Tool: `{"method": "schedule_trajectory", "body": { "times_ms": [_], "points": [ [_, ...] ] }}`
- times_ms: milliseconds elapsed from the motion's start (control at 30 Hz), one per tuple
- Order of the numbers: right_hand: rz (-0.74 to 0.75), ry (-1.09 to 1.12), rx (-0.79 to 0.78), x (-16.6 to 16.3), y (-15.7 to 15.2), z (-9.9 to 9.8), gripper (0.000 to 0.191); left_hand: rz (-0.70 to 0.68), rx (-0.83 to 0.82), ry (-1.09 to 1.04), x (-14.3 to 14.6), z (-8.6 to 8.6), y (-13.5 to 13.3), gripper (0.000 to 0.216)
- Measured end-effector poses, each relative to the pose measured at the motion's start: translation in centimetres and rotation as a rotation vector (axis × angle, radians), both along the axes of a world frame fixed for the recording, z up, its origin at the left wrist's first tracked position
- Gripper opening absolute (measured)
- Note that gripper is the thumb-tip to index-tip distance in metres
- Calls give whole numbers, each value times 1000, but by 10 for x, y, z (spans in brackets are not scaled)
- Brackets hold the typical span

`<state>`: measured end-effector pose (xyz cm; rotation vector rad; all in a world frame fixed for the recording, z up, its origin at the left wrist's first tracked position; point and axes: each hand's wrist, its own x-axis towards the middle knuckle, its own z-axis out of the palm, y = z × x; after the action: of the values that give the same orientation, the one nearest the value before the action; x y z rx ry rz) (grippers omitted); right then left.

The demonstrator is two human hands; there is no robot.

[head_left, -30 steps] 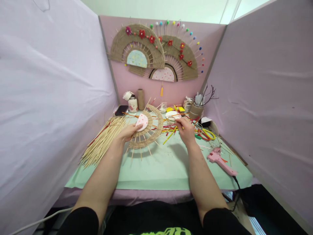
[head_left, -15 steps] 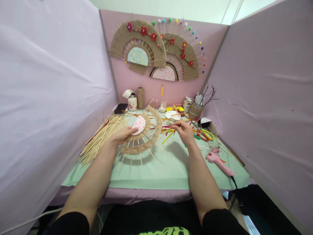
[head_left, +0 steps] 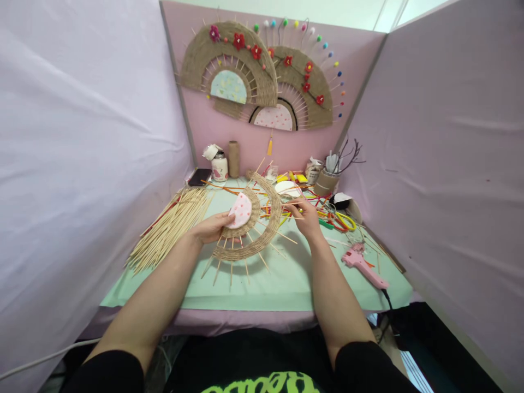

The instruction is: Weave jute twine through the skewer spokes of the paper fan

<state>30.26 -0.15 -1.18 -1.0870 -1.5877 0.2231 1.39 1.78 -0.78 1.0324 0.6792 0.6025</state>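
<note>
My left hand point(head_left: 213, 226) grips a half-round woven fan point(head_left: 273, 229) by its flat inner side, thumb on the pink spotted centre piece point(head_left: 240, 210). The fan is held tilted above the table; thin sticks radiate from it through two bands of brown twine. At the fan's right edge, my right hand point(head_left: 305, 217) is closed in a pinch beside the stick ends. A thin strand of twine appears to be between its fingers, though it hardly shows.
Bamboo sticks point(head_left: 170, 229) lie heaped at left. A pink glue gun point(head_left: 364, 266) rests at right, its cord over the edge. Coloured pipe cleaners point(head_left: 346, 221), a phone point(head_left: 200, 177), a bottle point(head_left: 220, 167) and a pot with twigs point(head_left: 326, 182) stand or lie behind. Finished fans point(head_left: 229, 46) hang on the back panel.
The fan and my left hand have shifted slightly right, and the fan has turned a little. My right hand is now right up against the fan's stick ends. The camera view has shifted slightly.
</note>
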Motion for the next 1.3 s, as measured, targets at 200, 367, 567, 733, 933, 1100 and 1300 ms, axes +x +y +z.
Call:
{"method": "schedule_trajectory", "body": {
  "times_ms": [200, 367, 567, 733, 933, 1100, 1300],
  "points": [
    [-29, -60, 25, 2, 0, 1, 16, 81, -10, 130, 0, 4, -1, 40],
    [-183, 4, 52, 6, -1, 2, 20, 92, -1, 167, 1, 3, -1, 36],
    [-304, 70, 157, 10, -5, 6, 19, 88, -1, 160, 1, 0, 0, 38],
    [-274, 4, 245, 14, -5, 9, 13, 65, -5, 179, 2, -1, 0, 40],
    [-238, 17, 282, 15, -7, 12, 15, 44, -9, 217, 4, 1, -2, 37],
    [-231, 48, 274, 16, -8, 14, 14, 33, -8, 238, 5, 3, -4, 38],
    [-226, 118, 143, 16, -3, 7, 16, -26, -2, 190, 6, 3, -5, 43]
  ]
}}
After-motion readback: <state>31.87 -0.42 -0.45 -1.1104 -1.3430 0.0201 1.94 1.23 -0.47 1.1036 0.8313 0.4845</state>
